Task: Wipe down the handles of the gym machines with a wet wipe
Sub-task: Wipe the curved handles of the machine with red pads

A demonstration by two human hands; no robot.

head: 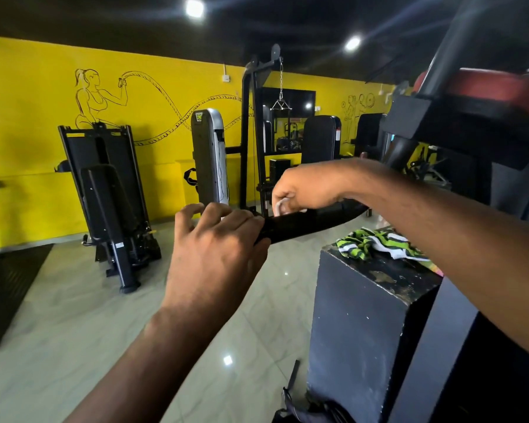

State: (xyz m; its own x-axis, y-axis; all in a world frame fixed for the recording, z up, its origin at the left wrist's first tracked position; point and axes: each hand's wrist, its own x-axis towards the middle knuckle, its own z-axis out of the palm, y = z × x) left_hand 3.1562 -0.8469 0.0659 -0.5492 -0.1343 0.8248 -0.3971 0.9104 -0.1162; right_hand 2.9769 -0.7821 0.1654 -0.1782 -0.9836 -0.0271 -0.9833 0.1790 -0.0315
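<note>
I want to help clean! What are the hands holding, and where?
Left hand grips the near end of the black handle bar; right hand holds a bunched white wipe against the bar.

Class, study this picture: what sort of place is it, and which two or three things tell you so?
Almost certainly a gym. A padded weight machine stands by the yellow wall, a cable handle hangs from a chain, and a wall drawing shows someone swinging battle ropes.

Head-worn wide-angle, facing forward, seemingly slightly downward
</note>
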